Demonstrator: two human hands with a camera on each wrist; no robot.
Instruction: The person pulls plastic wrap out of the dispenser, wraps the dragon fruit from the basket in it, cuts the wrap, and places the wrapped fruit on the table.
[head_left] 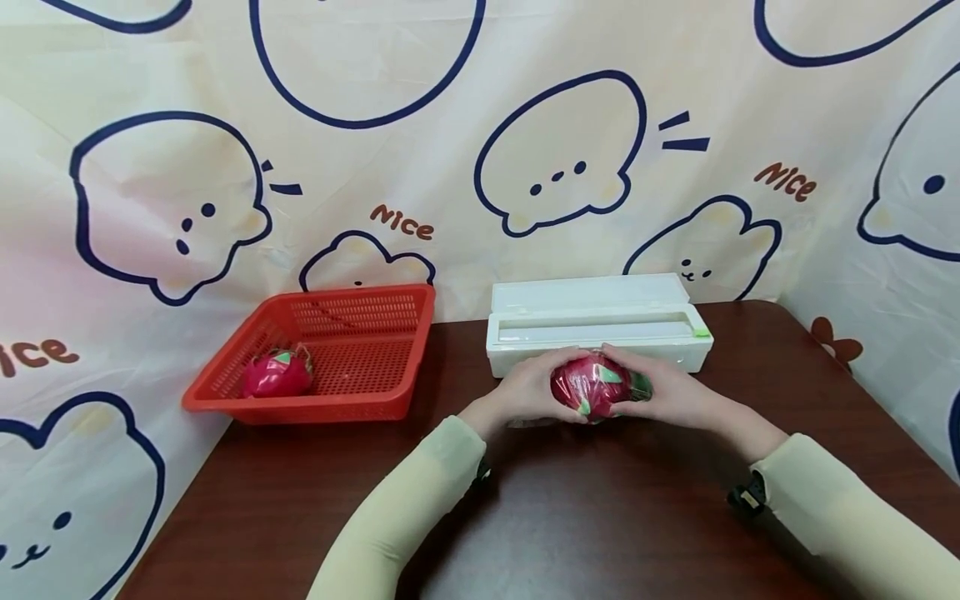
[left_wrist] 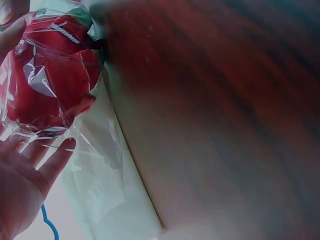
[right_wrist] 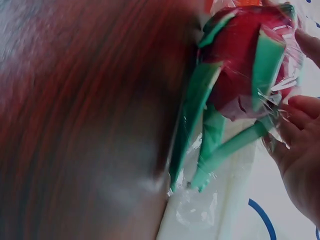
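Note:
A pink-red dragon fruit with green scales is held between both hands, clear plastic film stretched shiny over its skin. My left hand grips it from the left, thumb and fingers spread around that side. From the right, my right hand holds the other side. In the right wrist view, long green scales stick out below the fruit under the film. Loose film trails beneath it in the left wrist view. Just behind the hands stands a white cling film box with its lid up.
To the left is a red plastic basket with slotted walls. Inside it lies another dragon fruit. Everything stands on a dark brown wooden table, backed by a cartoon-printed cloth.

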